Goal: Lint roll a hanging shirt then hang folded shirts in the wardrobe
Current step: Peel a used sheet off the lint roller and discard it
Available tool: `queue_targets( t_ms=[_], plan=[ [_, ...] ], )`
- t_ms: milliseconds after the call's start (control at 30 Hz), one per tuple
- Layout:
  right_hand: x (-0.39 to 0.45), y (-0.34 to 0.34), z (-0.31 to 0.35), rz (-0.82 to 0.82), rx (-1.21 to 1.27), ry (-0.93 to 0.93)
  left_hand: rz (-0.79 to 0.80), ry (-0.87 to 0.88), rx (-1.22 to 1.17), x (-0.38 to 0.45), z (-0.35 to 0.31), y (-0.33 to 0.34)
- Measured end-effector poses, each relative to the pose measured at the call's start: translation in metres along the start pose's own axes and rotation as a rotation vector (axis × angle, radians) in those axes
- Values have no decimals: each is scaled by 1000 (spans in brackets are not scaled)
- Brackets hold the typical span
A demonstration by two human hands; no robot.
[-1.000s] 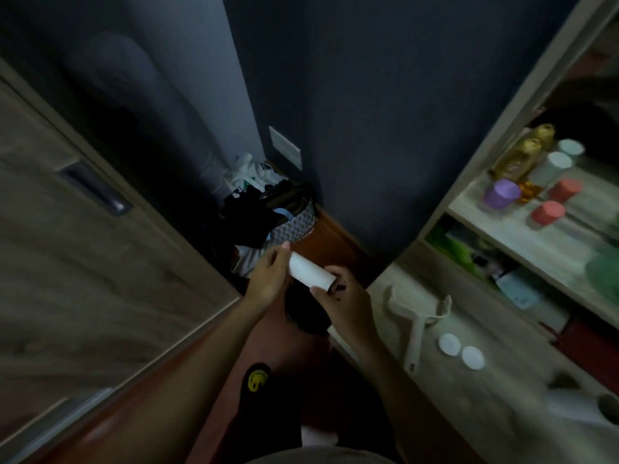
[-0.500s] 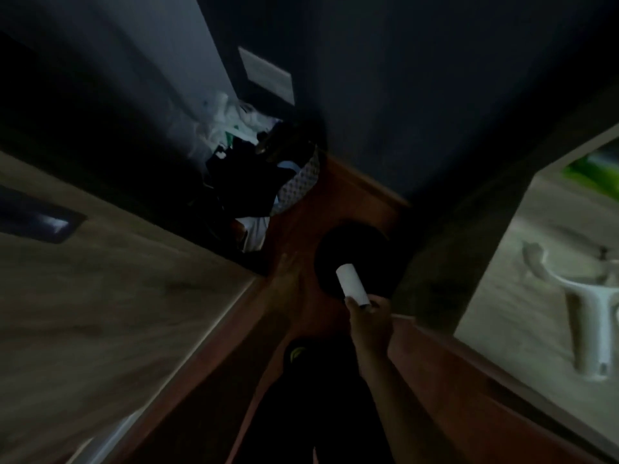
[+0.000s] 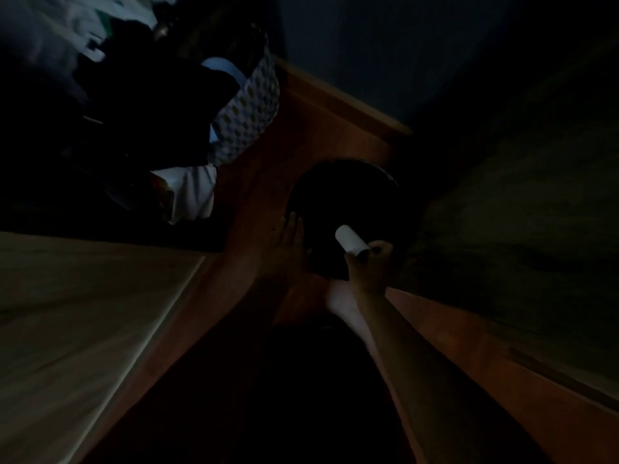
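Note:
The scene is very dark. My right hand (image 3: 370, 266) grips one end of a white lint roller roll (image 3: 351, 240), a short cylinder tilted up and to the left, over a round black bin (image 3: 341, 192) on the reddish wood floor. My left hand (image 3: 286, 244) is flat with fingers extended, holding nothing, at the bin's left edge. The roller handle, shirts and wardrobe interior are out of view.
A patterned laundry basket (image 3: 251, 105) full of dark and white clothes stands at the upper left against the dark blue wall. A light wooden panel (image 3: 77, 313) fills the left. A dark cabinet side (image 3: 519, 229) rises on the right. My bare foot (image 3: 341, 299) rests below the bin.
My left hand let go of the roll and dropped beside the bin. My view tilted down towards the floor, and the shelf with the roller handle left the frame.

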State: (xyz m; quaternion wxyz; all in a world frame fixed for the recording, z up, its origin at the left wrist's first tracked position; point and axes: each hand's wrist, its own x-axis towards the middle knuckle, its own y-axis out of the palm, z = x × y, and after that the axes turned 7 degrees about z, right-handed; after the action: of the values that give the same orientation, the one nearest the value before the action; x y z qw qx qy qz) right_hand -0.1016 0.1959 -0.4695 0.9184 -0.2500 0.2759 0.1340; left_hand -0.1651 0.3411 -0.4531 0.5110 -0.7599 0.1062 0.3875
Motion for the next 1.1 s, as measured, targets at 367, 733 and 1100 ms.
queue_targets(
  t_ms=[367,733,1100],
  plan=[
    [58,37,-25,89,-93,80,-7,-72,76,38,14,6],
    [7,26,36,99,-198,-24,-126,-30,-102,-17,16,-48],
    [-164,-62,237,199,-390,-263,-208,-39,-9,-195,-7,-220]
  ],
)
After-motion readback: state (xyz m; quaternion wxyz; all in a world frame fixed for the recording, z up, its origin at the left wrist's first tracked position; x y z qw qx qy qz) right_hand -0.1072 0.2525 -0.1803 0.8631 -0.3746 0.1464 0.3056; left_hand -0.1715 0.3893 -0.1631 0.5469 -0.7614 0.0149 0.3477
